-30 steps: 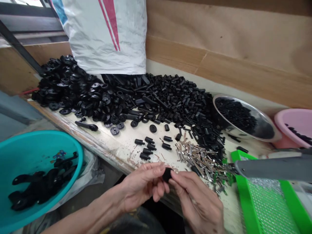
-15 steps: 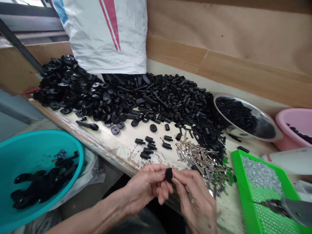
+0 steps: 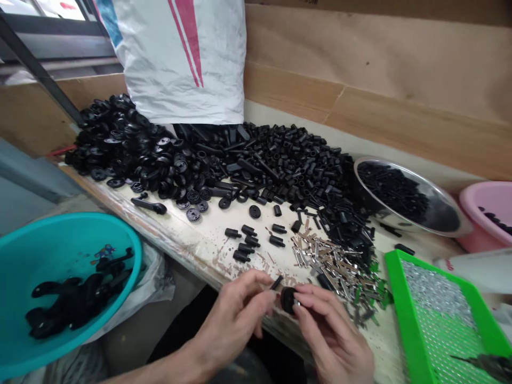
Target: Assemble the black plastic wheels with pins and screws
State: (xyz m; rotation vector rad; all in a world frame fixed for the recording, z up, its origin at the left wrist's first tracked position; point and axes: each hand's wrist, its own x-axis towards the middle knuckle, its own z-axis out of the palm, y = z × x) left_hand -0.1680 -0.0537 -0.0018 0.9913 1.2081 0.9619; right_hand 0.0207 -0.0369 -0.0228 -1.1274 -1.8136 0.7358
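Hiding part of a black wheel, the hands close around it.

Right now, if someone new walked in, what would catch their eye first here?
The mound of black plastic parts would likely stand out first, heaped on the workbench at the foot of a white woven sack with red stripes. Next come the bright containers: a teal basin at lower left and a green tray at lower right. At the front, the right hand grips a small black round part, with the left hand close beside it.
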